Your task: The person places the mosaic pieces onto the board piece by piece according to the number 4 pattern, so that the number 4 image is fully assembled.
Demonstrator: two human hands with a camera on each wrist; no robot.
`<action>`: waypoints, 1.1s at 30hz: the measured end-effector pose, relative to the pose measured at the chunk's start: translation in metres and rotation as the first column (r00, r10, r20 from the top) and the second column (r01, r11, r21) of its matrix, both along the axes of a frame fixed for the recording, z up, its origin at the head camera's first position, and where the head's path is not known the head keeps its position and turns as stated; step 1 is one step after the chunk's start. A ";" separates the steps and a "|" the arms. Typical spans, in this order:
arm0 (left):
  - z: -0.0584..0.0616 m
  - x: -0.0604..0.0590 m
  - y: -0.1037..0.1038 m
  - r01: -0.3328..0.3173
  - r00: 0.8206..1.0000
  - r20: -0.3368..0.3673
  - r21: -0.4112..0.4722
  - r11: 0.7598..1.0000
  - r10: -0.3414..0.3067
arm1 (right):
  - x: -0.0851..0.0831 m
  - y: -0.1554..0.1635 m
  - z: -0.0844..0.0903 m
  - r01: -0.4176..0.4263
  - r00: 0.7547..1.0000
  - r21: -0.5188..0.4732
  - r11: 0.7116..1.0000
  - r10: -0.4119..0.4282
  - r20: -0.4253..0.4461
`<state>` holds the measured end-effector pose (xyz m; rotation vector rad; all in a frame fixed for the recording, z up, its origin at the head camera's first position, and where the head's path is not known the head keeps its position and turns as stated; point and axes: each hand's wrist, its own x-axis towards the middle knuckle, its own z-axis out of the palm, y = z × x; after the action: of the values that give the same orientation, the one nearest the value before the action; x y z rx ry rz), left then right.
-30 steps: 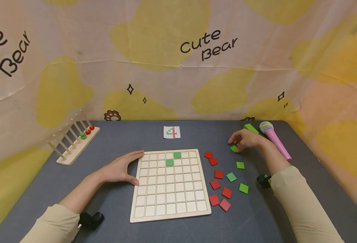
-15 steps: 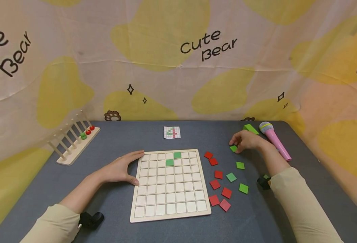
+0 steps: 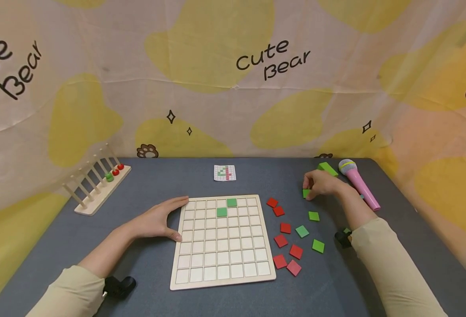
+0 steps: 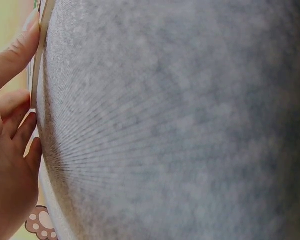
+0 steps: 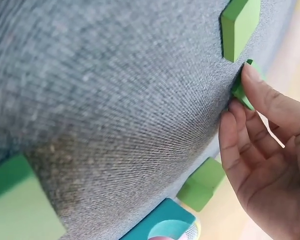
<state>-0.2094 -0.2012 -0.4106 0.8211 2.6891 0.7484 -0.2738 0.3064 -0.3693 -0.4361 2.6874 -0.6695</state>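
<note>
A pale wooden grid board (image 3: 217, 242) lies in front of me in the head view, with two green tiles in its upper cells. My left hand (image 3: 157, 220) touches the board's left side, index finger at the far corner and thumb lower on the edge. Right of the board, my right hand (image 3: 321, 182) pinches a green square tile (image 3: 306, 193) between thumb and fingers, low over the table. In the right wrist view the thumb covers part of this tile (image 5: 244, 95). Loose red tiles (image 3: 285, 227) and green tiles (image 3: 318, 245) lie between board and right forearm.
A small pattern card (image 3: 224, 173) lies beyond the board. At the back right are a green block (image 3: 327, 168) and a pink toy microphone (image 3: 361, 185). A wooden peg rack (image 3: 102, 189) with red and green beads stands at the left. Patterned cloth hangs behind the table.
The right hand's fingers have drawn in around the green tile, which has turned and shifted slightly right. The left hand has stayed at the board's edge.
</note>
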 end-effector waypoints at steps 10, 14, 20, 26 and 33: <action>-0.001 -0.002 0.000 -0.009 1.000 0.025 -0.012 1.000 0.010 | 0.002 -0.003 0.007 -0.041 0.998 -0.054 0.998 0.044 0.051; -0.001 -0.002 0.001 -0.006 1.000 0.016 -0.016 1.000 0.007 | 0.004 -0.006 0.010 -0.047 0.996 -0.085 0.995 0.053 0.065; 0.000 -0.002 0.002 -0.003 1.000 0.016 -0.019 1.000 0.004 | 0.003 -0.020 0.015 -0.034 0.999 -0.095 0.995 0.033 -0.014; -0.001 -0.002 0.001 0.001 1.000 0.008 -0.017 1.000 -0.001 | 0.002 -0.047 0.020 -0.046 0.994 -0.115 0.992 0.034 -0.101; 0.001 -0.001 0.002 0.000 1.000 0.006 -0.023 1.000 0.000 | 0.007 -0.087 0.027 -0.100 0.989 -0.154 0.983 0.081 -0.124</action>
<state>-0.2104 -0.1992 -0.4101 0.8117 2.6873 0.7173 -0.2673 0.2198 -0.3420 -0.6541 2.7130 -0.8619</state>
